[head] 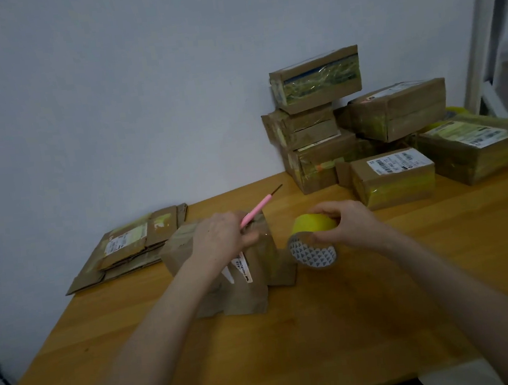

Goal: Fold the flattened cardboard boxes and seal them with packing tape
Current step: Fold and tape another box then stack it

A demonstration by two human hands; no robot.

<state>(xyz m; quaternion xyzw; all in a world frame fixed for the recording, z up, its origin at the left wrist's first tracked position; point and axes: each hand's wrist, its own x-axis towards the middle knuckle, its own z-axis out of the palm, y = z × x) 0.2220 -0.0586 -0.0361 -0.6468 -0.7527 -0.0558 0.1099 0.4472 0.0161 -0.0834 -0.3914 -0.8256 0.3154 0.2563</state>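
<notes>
A brown cardboard box [241, 285], folded up with its flaps loose, stands in the middle of the wooden table [325, 326]. My left hand [220, 237] rests on top of the box and grips a pink-handled knife [253, 213] whose blade points up and to the right. To the right of the box, my right hand [349, 224] holds a roll of yellow packing tape [314, 242] just above the table, its patterned core facing me. A clear strip of tape seems to run from the roll toward the box top.
A stack of flattened cardboard boxes [129, 247] lies at the left against the wall. Several sealed boxes [388, 132] are piled at the back right. A white frame [486, 23] stands at the far right. A white sheet [457, 378] lies at the table's near edge.
</notes>
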